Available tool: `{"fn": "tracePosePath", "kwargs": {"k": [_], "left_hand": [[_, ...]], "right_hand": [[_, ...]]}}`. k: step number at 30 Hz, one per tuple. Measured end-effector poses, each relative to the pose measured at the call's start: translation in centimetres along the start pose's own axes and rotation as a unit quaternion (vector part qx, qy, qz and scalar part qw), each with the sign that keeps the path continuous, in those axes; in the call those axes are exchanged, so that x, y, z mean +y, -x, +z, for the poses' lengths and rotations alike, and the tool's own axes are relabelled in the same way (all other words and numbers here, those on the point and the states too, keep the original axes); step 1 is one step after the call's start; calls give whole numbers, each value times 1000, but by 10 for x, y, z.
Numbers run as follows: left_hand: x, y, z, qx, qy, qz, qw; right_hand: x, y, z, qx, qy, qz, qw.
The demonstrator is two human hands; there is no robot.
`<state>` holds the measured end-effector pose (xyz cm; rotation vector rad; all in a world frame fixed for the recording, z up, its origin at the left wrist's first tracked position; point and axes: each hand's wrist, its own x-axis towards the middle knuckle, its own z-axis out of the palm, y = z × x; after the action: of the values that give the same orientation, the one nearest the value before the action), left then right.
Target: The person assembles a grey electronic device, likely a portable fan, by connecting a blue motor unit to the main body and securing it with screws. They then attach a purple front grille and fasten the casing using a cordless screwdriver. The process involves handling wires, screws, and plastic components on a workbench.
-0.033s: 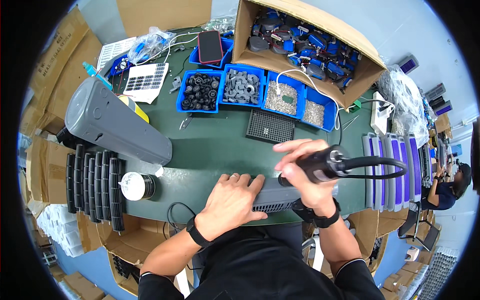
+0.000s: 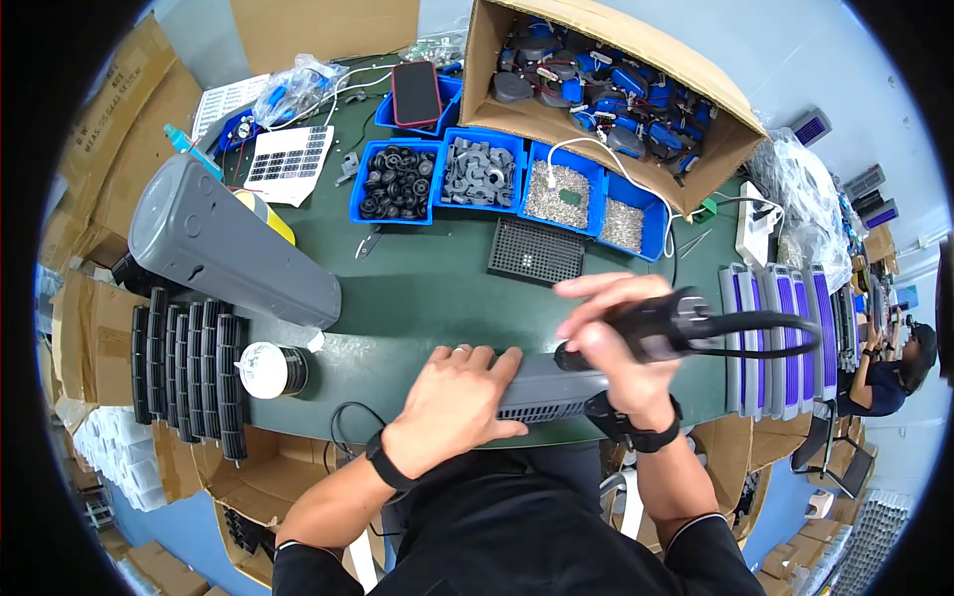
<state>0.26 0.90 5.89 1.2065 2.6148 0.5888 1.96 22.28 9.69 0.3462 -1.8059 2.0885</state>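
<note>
A long grey plastic housing with a slotted side lies near the table's front edge. My left hand is laid over its left end, fingers on top and thumb along the slotted side, gripping it. My right hand is wrapped round a black corded electric screwdriver, slightly blurred. The tool tilts over the right part of the housing, with its front end down at the grey surface. Whether the bit sits in a screw is hidden. A black cable loops from the tool's rear to the right.
Blue bins hold black wheels, grey clips and small screws. A black perforated tray lies before them. Left stand a tall grey casing, black rollers and a white-topped tub. Grey-purple parts line the right.
My right hand and the screwdriver have shifted slightly to the right. My left hand and the housing have barely moved.
</note>
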Motion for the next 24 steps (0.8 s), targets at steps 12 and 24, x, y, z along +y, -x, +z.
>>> {"fn": "tracePosePath", "kwargs": {"k": [12, 24], "left_hand": [[16, -10, 3, 29, -22, 33, 999], [15, -17, 7, -10, -22, 22, 999]], "right_hand": [[-18, -2, -50, 117, 36, -38, 992], [8, 17, -42, 119, 79, -30, 989]]}}
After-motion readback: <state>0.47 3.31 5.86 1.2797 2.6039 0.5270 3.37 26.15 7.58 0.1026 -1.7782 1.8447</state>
